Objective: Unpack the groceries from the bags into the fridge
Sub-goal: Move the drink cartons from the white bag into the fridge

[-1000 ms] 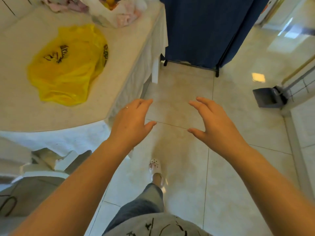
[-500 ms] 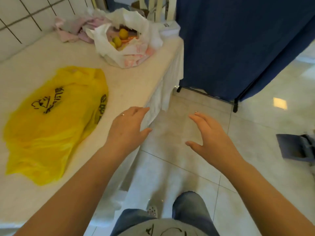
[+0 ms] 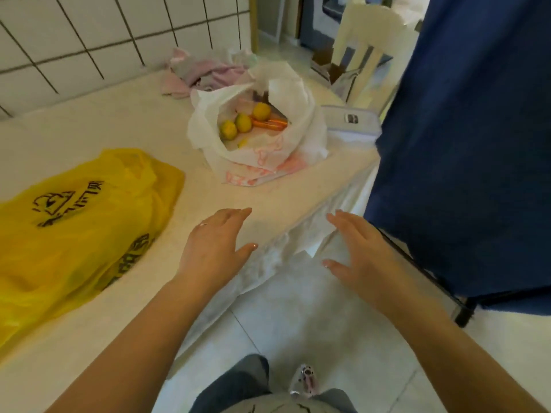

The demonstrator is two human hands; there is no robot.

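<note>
A white plastic bag (image 3: 301,135) stands open on the cream table (image 3: 119,129), holding yellow citrus fruits (image 3: 243,122) and orange carrots (image 3: 269,124). A flat yellow plastic bag (image 3: 83,222) with black print lies on the table's left side. My left hand (image 3: 216,248) hovers over the table's near edge with straight fingers, holding nothing. My right hand (image 3: 362,251) is stretched out beside it, past the table edge and above the floor, also empty. Both hands are well short of the white bag.
A dark blue cloth on a black frame (image 3: 465,144) hangs close on the right. Crumpled pink cloth (image 3: 205,73) lies at the back of the table by the tiled wall (image 3: 89,37). A white chair (image 3: 366,49) stands behind the table. A flat lidded box (image 3: 351,122) sits at the table corner.
The view has swung up from the floor toward the table. The white bag has come nearer and into full view. Both hands stayed outstretched and empty, now reaching over the table edge.
</note>
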